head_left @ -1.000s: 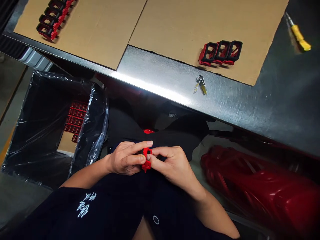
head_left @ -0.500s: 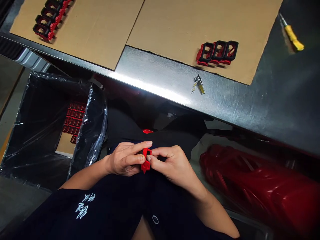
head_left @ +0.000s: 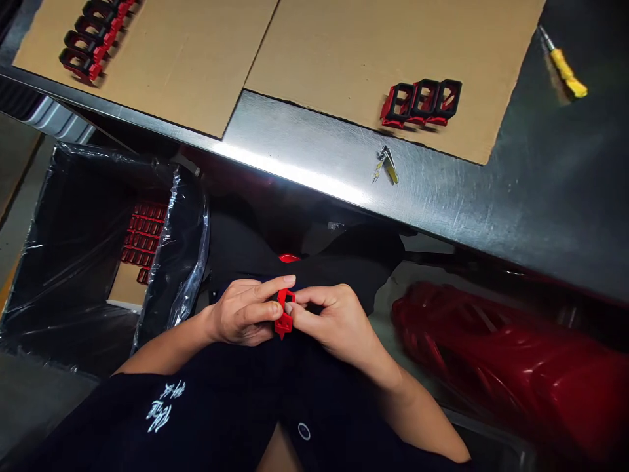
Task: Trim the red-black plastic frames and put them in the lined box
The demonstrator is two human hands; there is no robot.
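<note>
Between my left hand [head_left: 243, 311] and my right hand [head_left: 334, 321] is a small red plastic piece [head_left: 284, 321], held in front of my dark shirt. The fingertips of both hands pinch it, and they hide part of it. Its lower end sticks out below my fingers. A black part seems to sit at its left side, though my left fingers cover most of it. Just beyond my hands, a small red glossy item [head_left: 289, 258] shows against the dark cloth.
Ahead is a steel bench [head_left: 304, 141] with cardboard sheets [head_left: 314, 65], red-and-black plastic frames [head_left: 420, 103], more frames [head_left: 91, 46], metal clippers [head_left: 386, 165] and a yellow-handled screwdriver [head_left: 565, 72]. To the left stands a plastic-lined bin [head_left: 73, 262] holding red parts [head_left: 142, 239]. A large glossy red moulded part [head_left: 496, 357] lies on the right.
The whole view has drifted slightly, so the bench sits a little further left and higher. Both hands keep their pinch on the red piece, with only small finger shifts.
</note>
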